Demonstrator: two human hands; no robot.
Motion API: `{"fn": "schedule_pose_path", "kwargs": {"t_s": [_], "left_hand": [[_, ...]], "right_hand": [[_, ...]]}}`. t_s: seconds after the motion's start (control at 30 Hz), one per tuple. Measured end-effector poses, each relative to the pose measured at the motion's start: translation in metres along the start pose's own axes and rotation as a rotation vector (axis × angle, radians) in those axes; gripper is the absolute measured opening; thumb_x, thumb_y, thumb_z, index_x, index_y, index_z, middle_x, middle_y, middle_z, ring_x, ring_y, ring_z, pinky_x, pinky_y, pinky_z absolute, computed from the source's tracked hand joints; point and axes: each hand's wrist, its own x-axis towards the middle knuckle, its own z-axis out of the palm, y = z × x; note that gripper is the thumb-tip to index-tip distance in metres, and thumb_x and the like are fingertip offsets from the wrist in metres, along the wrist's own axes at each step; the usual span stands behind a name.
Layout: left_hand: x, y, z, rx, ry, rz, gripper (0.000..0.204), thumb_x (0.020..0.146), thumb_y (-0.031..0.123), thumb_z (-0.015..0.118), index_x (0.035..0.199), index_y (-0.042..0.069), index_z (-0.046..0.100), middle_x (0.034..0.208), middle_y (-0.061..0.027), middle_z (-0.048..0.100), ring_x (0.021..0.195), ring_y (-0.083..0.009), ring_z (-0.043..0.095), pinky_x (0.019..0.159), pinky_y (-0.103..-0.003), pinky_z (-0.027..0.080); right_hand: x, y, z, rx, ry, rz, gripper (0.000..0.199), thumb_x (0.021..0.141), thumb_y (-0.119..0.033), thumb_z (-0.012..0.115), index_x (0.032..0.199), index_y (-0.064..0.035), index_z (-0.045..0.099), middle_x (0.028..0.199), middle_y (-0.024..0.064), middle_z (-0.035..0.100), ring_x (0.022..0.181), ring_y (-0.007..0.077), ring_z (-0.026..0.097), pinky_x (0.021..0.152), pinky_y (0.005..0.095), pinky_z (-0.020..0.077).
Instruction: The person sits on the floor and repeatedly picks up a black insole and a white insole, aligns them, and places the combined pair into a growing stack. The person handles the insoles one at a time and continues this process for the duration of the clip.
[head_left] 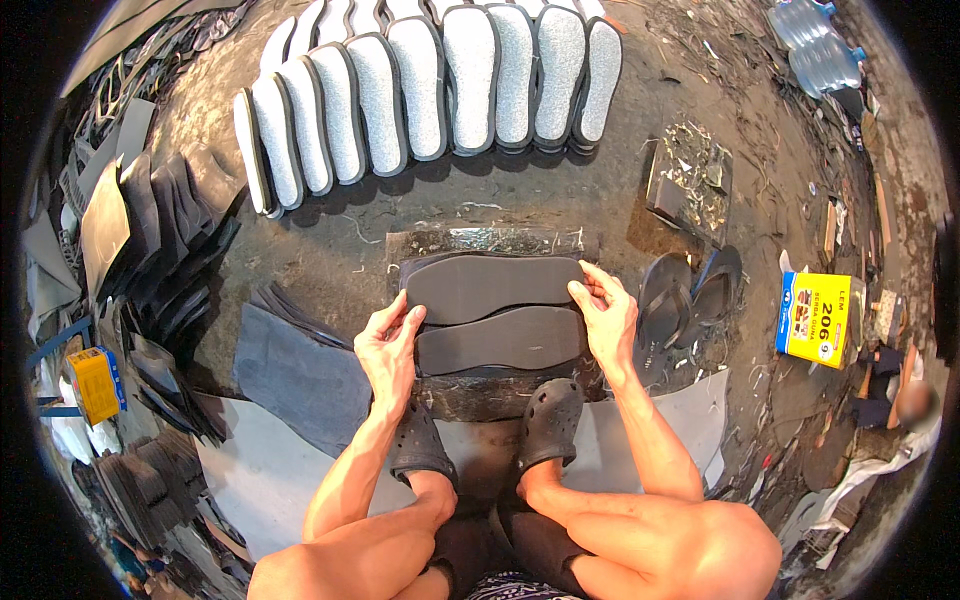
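A dark grey shoe sole (495,281) lies crosswise in front of me, its two ends between my hands. My left hand (388,345) pinches the left end with thumb and fingertips. At the other end my right hand (606,312) does the same, thumb on top. Just nearer to me, a second sole (505,343) of like shape lies alongside, close to my left fingers. Beneath both is a dark, worn work block (470,397), with a glossy strip and pale scraps along its far edge.
Stacked soles with speckled white tops (418,90) stand in rows beyond. Blue-black sheets (300,370) lie left; dark flip-flops (668,300), a scrap-covered block (690,180) and a yellow-labelled tin (815,318) are at right. My clogs (550,415) flank the block's near edge.
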Motion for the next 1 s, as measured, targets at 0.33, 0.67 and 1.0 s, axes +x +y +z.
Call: {"fn": "schedule_pose_path", "kwargs": {"t_s": [0.33,0.67,1.0], "left_hand": [[0.052,0.057,-0.007,0.627,-0.199,-0.044,0.031,0.077,0.019,0.100,0.092,-0.001,0.083,0.067,-0.0030,0.070,0.061,-0.0104,0.059,0.060,-0.033,0.051],[0.003,-0.002,0.009,0.321,0.109,0.104,0.042,0.085,0.026,0.094,0.115,0.003,0.074,0.109,-0.0107,0.071,0.098,-0.0253,0.067,0.091,-0.043,0.057],[-0.030,0.050,-0.041,-0.410,-0.310,-0.213,0.061,0.097,0.023,0.089,0.148,0.000,0.063,0.107,-0.0001,0.073,0.100,-0.0114,0.068,0.093,-0.031,0.055]], "right_hand": [[0.046,-0.004,-0.031,-0.425,-0.188,-0.013,0.058,0.084,-0.035,0.097,0.119,-0.0054,0.061,0.096,0.0118,0.065,0.086,0.0277,0.066,0.081,0.0457,0.0551],[0.003,0.020,-0.018,0.201,-0.123,0.277,0.070,0.098,-0.043,0.085,0.153,-0.0068,0.061,0.132,0.0176,0.072,0.123,0.0242,0.064,0.111,0.0408,0.0476],[0.009,-0.007,-0.072,0.182,-0.280,0.007,0.043,0.103,-0.041,0.084,0.108,0.0021,0.078,0.095,-0.0029,0.068,0.089,0.0081,0.056,0.083,0.0249,0.0428]]}}
